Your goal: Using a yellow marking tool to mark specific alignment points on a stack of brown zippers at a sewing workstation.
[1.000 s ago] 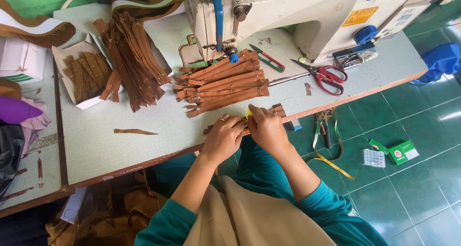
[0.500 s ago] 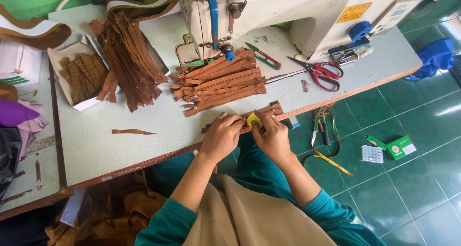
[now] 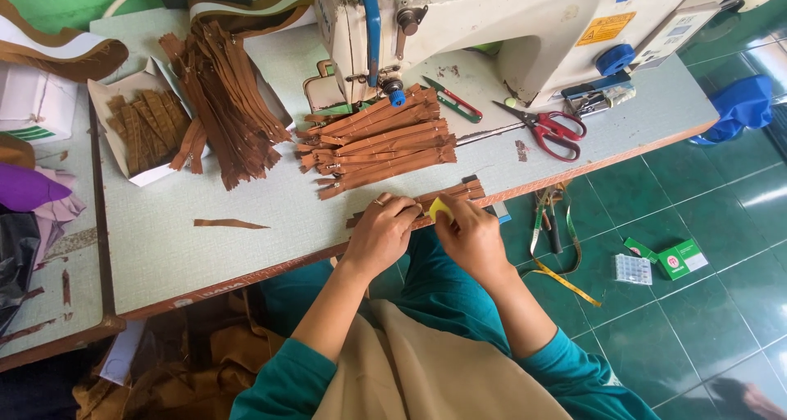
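Observation:
My left hand (image 3: 382, 228) presses down on a brown strip (image 3: 456, 194) that lies along the front edge of the pale table (image 3: 246, 199). My right hand (image 3: 469, 233) pinches a small yellow piece (image 3: 441, 208) against that same strip. Both hands touch each other over the strip. Just beyond them lies a stack of brown strips (image 3: 379, 139) below the white sewing machine (image 3: 492, 18).
A larger pile of brown strips (image 3: 225, 104) and an open box of more (image 3: 147, 129) sit at the left. Red-handled scissors (image 3: 548, 130) and small snips (image 3: 452, 100) lie near the machine. A measuring tape (image 3: 553, 248) hangs off the edge; small green boxes (image 3: 668, 258) lie on the green floor.
The hands stay at the strip at the table edge; the yellow piece now shows between the fingers. The view has shifted slightly.

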